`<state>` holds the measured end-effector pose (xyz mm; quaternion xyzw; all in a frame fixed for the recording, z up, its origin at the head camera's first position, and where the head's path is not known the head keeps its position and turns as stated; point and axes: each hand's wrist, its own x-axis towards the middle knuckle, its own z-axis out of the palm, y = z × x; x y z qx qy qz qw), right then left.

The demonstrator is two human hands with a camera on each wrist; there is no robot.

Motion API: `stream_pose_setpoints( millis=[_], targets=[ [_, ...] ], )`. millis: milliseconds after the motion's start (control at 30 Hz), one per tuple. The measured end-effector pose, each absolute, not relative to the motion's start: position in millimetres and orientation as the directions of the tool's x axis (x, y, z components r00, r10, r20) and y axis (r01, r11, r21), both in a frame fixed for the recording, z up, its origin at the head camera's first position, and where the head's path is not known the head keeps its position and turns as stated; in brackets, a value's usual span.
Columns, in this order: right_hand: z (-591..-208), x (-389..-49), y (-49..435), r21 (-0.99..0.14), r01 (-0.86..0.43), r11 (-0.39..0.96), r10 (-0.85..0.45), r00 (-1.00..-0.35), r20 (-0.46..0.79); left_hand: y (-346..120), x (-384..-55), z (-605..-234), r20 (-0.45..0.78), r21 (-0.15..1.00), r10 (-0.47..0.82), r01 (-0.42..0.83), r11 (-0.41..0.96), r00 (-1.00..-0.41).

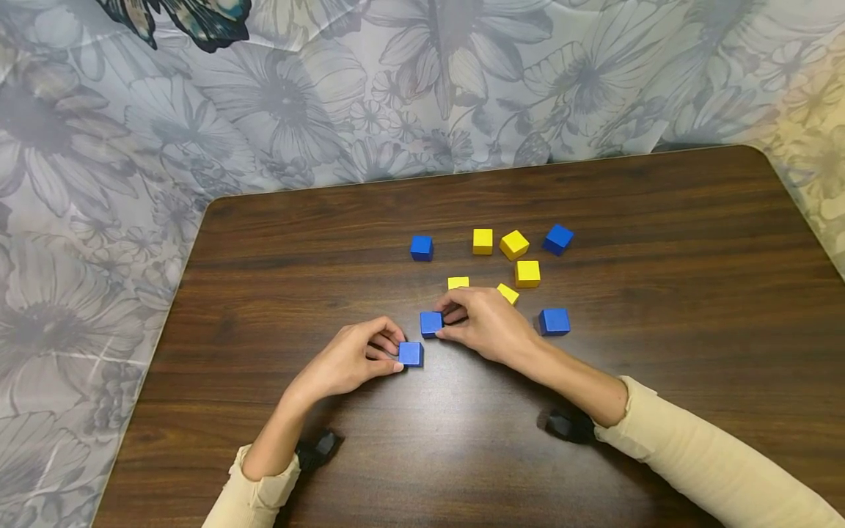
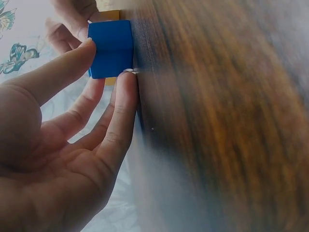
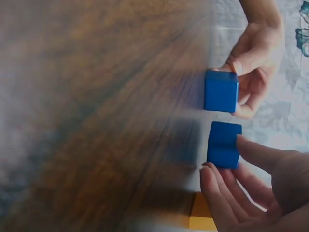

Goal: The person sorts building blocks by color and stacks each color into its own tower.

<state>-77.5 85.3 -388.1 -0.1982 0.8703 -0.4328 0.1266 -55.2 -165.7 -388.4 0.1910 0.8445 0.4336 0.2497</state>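
Note:
Two blue cubes sit close together near the middle of the brown table. My left hand (image 1: 346, 356) pinches the nearer blue cube (image 1: 411, 355) from its left side, between thumb and fingertips. With thumb and fingers, my right hand (image 1: 488, 323) grips the other blue cube (image 1: 431, 324) at its right side, slightly farther back. A small gap separates the two cubes in the right wrist view, where the left hand's cube (image 3: 221, 92) appears above the right hand's cube (image 3: 224, 145). Yellow cubes (image 1: 458, 282) lie just beyond the right hand, partly hidden by it.
Several more yellow cubes (image 1: 527, 273) are scattered toward the back. Other blue cubes stand at the back left (image 1: 422, 248), at the back right (image 1: 558, 240) and right of the right forearm (image 1: 554, 322). A floral cloth (image 1: 284, 110) hangs behind the table (image 1: 277, 257).

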Motion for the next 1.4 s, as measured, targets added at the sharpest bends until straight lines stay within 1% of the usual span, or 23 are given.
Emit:
stream_pose_setpoints(
  millis=[433, 900, 1400],
  targets=[
    [-385, -70, 92, -0.863, -0.156, 0.480, -0.452, -0.887, -0.091, -166, -55, -389, -0.255, 0.822, 0.538, 0.112, 0.558, -0.804],
    [-384, -63, 91, -0.855, -0.129, 0.502, -0.460, -0.877, -0.138, -164, -55, -386, -0.268, 0.809, 0.523, 0.107, 0.579, -0.809],
    [-388, -58, 86, -0.835, -0.152, 0.529, -0.466, -0.875, -0.136, -165, -55, -387, -0.255, 0.816, 0.534, 0.117, 0.567, -0.806]
  ],
)
